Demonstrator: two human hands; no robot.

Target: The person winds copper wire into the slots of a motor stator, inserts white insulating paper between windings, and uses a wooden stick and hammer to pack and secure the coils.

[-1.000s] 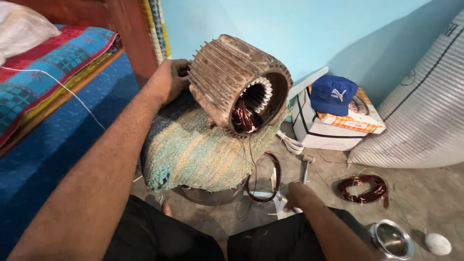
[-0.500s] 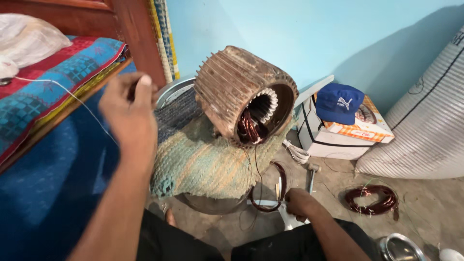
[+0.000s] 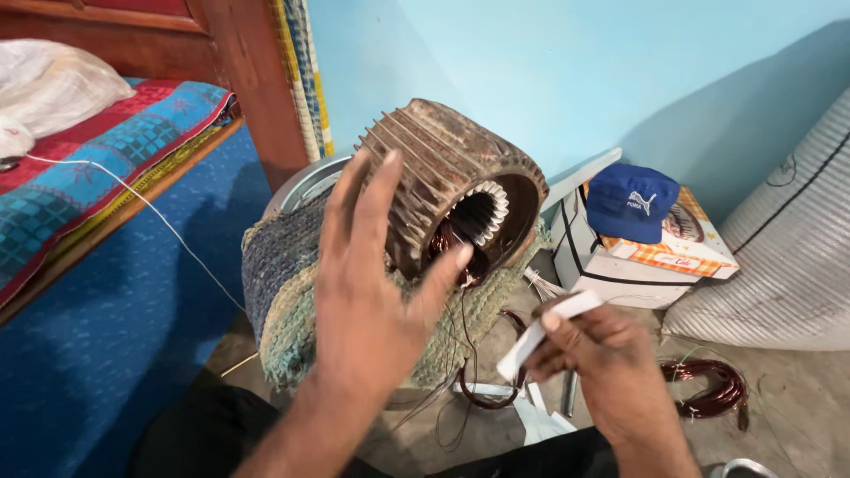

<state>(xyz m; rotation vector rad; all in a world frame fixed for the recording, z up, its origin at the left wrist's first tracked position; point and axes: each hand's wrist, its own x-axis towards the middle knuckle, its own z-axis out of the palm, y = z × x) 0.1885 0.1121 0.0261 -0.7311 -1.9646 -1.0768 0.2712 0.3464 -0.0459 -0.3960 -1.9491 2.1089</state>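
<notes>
A rusty finned motor stator [image 3: 460,173] lies on its side on a green-blue woven mat [image 3: 283,292] draped over a round metal tub [image 3: 305,186]. Copper windings and white slot liners show inside its bore [image 3: 469,226]. My left hand [image 3: 372,283] is raised in front of the stator, fingers spread, holding nothing. My right hand [image 3: 593,354] is lower right and pinches a folded white paper strip [image 3: 544,332] between thumb and fingers.
A blue cap [image 3: 630,202] rests on white and orange boxes [image 3: 637,257] by the blue wall. A copper wire coil [image 3: 708,385] lies on the floor, a white woven sack [image 3: 788,257] at right. A bed with a patterned cover [image 3: 97,168] stands at left.
My left hand left the stator's back, swung out to the left, then came in front of the stator, open. My right hand rose from the floor with a white paper strip.
</notes>
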